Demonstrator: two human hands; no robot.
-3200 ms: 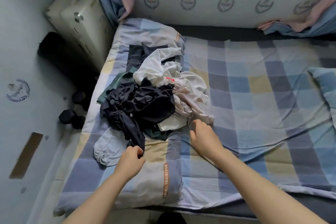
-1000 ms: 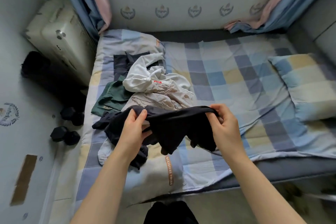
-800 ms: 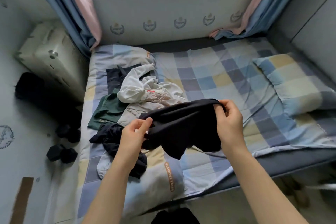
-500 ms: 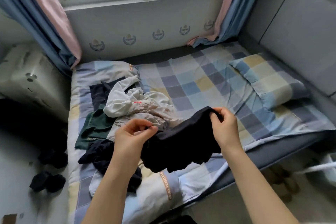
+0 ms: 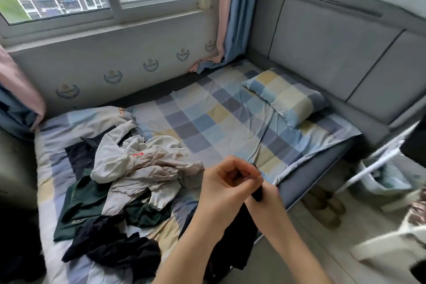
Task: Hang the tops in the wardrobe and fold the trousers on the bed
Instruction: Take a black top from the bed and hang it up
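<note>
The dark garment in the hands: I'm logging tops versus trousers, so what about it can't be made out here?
Head view only:
- Dark garment: type unclear; it hangs bunched behind both forearms.
- Its lower end: cut off by the bottom edge.
- Right hand: fingers mostly hidden behind the left hand.
- Wardrobe: out of frame.

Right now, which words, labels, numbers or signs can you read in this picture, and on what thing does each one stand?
No text can be read.
Orange strip on the quilt: lettering too blurred.
Red tag on the white top: too small.
Light print on the green top: unreadable.
Crests on the wall: emblems, no legible words.
</note>
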